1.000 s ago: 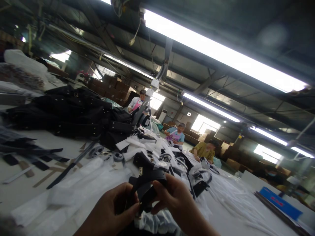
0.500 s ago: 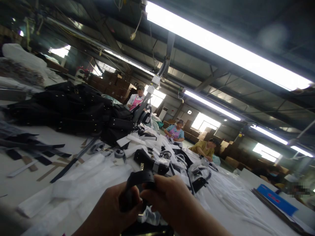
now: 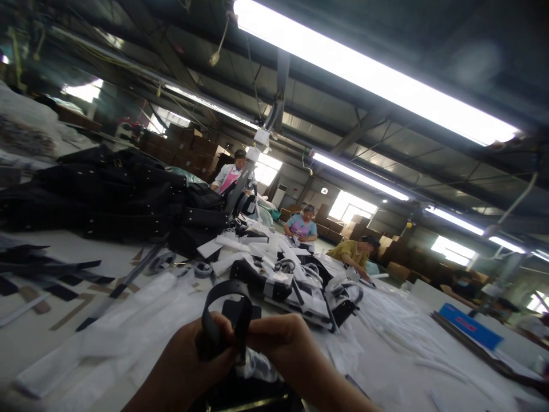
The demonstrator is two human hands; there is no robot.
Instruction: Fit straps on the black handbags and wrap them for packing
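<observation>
Both of my hands meet low in the middle of the view, closed on a black strap (image 3: 226,303) that arches up in a loop above my fingers. My left hand (image 3: 189,357) grips the loop's left leg. My right hand (image 3: 285,343) pinches its right leg. Below my hands lies a dark bag (image 3: 249,395) with a gold-coloured trim, partly hidden by my wrists. Crumpled clear plastic (image 3: 257,366) shows between my hands.
A white table (image 3: 55,326) carries black strap pieces (image 3: 47,272), white wrapping sheets (image 3: 141,309), a heap of black bags (image 3: 115,194) and wrapped bags (image 3: 295,286). Three people work at the far end (image 3: 302,224). A blue box (image 3: 465,325) lies at right.
The strap, first folded low between my fingers, now stands up as a taller loop. My hands have drawn closer together and sunk lower in view; the camera has tilted slightly.
</observation>
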